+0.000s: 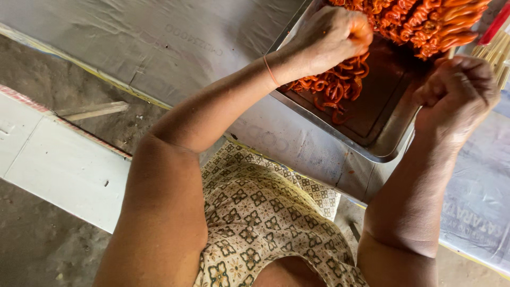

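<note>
A steel tray (390,146) sits on the grey sheet-covered table and holds orange marinated spiral pieces (334,87). My left hand (329,37) is over the tray's left part, its fingertips pinched on a few orange pieces. A thin orange band circles that wrist. My right hand (457,95) is curled into a fist at the tray's right edge, and a pale skewer stick (451,52) pokes out of it toward a heap of threaded orange pieces (430,21) at the tray's far end.
A bundle of bare wooden sticks (495,53) lies right of the tray, beside a red object (496,24). A white plank bench (64,165) crosses the dirt floor at left. My patterned clothing (260,218) fills the lower middle.
</note>
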